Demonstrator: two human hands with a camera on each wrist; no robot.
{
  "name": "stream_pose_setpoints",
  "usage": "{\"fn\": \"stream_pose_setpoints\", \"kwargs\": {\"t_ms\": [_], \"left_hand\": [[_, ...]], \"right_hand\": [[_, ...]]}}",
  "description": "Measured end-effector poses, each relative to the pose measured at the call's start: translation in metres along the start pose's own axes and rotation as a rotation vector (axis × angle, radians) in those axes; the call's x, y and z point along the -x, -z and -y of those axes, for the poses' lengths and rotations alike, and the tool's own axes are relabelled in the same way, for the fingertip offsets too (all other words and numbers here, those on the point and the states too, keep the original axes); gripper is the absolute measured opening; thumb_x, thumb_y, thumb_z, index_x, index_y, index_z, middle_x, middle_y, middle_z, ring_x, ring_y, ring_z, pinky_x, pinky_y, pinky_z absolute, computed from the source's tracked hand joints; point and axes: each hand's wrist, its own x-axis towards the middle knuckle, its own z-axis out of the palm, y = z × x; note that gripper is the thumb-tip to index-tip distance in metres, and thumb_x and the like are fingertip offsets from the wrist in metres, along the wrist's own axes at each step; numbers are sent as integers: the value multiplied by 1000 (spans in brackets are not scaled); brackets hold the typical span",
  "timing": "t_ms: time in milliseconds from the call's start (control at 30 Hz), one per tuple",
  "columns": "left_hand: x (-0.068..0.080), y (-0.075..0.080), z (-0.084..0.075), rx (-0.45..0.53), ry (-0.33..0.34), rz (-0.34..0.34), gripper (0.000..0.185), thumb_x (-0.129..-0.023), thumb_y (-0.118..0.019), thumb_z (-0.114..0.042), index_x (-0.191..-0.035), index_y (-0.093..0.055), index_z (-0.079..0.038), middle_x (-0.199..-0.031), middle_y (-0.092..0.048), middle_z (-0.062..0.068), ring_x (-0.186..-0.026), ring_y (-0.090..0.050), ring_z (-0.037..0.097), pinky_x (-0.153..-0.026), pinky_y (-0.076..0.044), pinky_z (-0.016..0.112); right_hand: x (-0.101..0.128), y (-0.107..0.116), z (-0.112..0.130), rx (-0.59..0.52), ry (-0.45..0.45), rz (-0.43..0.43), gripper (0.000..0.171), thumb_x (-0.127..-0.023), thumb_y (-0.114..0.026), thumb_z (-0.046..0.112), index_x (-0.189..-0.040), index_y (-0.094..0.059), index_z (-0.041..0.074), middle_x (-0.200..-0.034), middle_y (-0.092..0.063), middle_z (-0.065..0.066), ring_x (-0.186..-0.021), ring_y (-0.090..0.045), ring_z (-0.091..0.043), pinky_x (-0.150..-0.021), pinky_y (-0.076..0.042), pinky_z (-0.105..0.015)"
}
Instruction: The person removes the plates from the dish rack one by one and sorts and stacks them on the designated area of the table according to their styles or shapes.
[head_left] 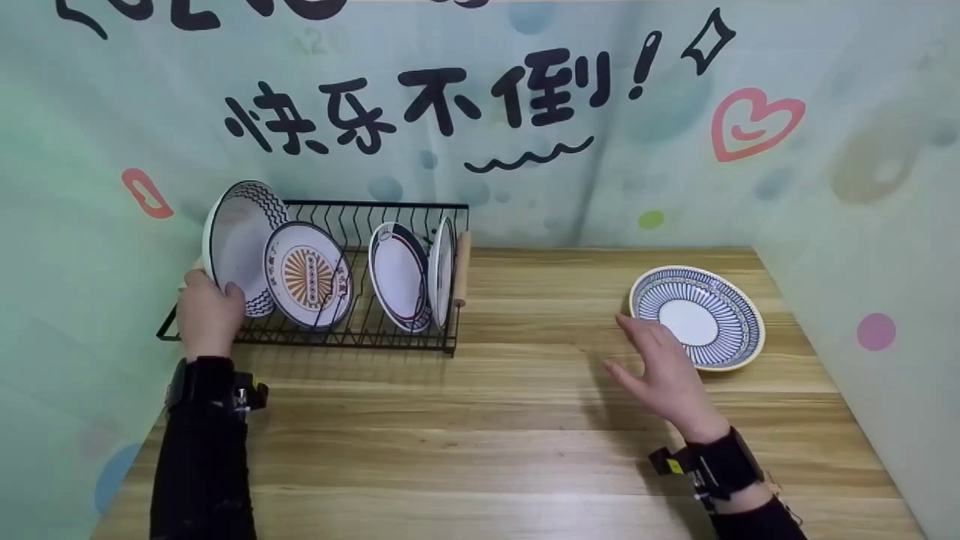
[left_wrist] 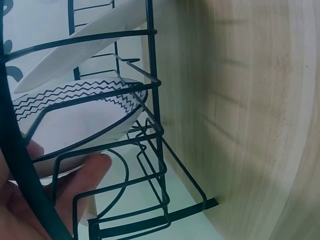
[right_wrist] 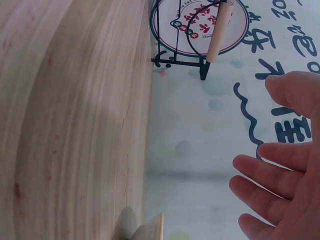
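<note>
My left hand [head_left: 210,311] grips the rim of a deep white bowl [head_left: 238,240] with a black zigzag band, which stands on edge at the left end of a black wire dish rack [head_left: 360,345]. In the left wrist view, the fingers [left_wrist: 92,172] lie behind the rack's wires, against the outside of the bowl [left_wrist: 82,120]. My right hand [head_left: 667,371] hovers with spread fingers and holds nothing. It overlaps the near left edge of a blue-and-white striped dish [head_left: 724,315], which lies face up on the table. In the right wrist view, only a sliver of that dish [right_wrist: 150,230] shows.
Beside the bowl, a plate with an orange sunburst [head_left: 307,274] leans in the rack. Two more plates stand toward its right end, a dark-rimmed one [head_left: 397,277] and one seen nearly edge-on [head_left: 442,274]. A wooden handle [head_left: 463,266] is at the rack's right side. A printed cloth [head_left: 525,202] hangs behind the wooden table [head_left: 510,442].
</note>
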Motion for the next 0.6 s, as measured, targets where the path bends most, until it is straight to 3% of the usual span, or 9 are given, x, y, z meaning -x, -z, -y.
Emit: {"fn": "stream_pose_setpoints", "kwargs": {"t_ms": [167, 400, 600], "left_hand": [[-2, -3, 0, 13, -5, -11, 45, -98, -36, -10, -130, -38, 22, -117, -53, 45, -105, -54, 58, -89, -43, 67], [-3, -7, 2, 28, 41, -23, 43, -97, -36, -7, -130, -40, 20, -120, -54, 42, -107, -54, 56, -91, -44, 64], [-3, -11, 2, 35, 22, -53, 43, -96, -36, -5, -130, -42, 20, -122, -53, 42, -109, -54, 56, -93, -43, 64]], "right_hand": [[-1, -1, 1, -4, -5, 1, 66, -80, -81, 19, -134, -53, -8, -124, -61, -25, -115, -55, -40, -102, -41, -51], [-4, -1, 6, -14, -6, 2, 66, -81, -80, 20, -134, -52, -8, -124, -60, -24, -114, -55, -39, -101, -42, -51], [-8, -2, 9, -25, 8, 0, 67, -81, -80, 21, -135, -52, -7, -125, -60, -24, -116, -54, -39, -103, -41, -51]]}}
